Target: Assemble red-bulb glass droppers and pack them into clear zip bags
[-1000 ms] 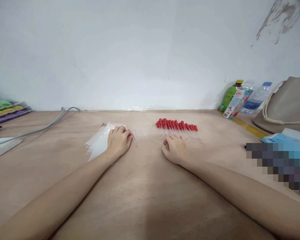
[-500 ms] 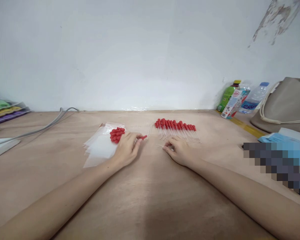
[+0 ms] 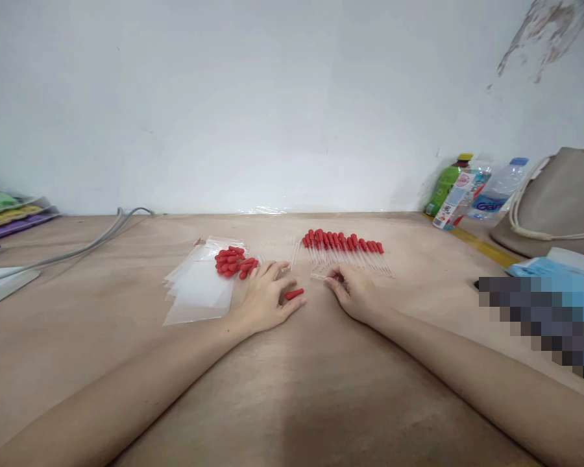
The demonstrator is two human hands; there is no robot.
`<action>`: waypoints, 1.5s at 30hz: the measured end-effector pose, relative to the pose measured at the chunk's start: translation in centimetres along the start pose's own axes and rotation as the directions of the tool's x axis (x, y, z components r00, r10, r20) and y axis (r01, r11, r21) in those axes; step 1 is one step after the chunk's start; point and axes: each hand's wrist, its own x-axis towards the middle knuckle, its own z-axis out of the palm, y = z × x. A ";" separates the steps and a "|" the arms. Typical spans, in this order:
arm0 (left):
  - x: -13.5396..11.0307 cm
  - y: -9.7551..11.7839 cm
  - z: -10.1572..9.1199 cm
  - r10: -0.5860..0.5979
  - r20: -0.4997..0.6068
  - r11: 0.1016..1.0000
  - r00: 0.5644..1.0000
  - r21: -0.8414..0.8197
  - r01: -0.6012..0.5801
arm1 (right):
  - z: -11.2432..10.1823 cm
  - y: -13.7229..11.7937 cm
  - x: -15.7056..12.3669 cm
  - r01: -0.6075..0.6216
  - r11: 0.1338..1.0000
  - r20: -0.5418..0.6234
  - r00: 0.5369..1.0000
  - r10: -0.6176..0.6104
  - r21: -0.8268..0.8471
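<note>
My left hand (image 3: 267,297) pinches a red rubber cap (image 3: 294,294); at its 3 o'clock my right hand (image 3: 356,293) pinches a clear tube (image 3: 318,277), barely visible against the table (image 3: 292,389). Farther, at 12 o'clock, lie red-capped droppers (image 3: 345,246); at 2 o'clock the bottles (image 3: 460,191) have unreadable labels.

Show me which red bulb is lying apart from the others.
The single red bulb at the left hand, alone on the bare table. The other loose bulbs are heaped on the clear bags; the rest cap the row of droppers.
</note>
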 end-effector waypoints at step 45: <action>-0.2 -0.1 -0.2 -0.067 0.042 0.922 0.997 -0.380 0.078 | 0.3 -1.2 -0.4 0.433 0.895 -0.082 0.893 -0.442 -0.110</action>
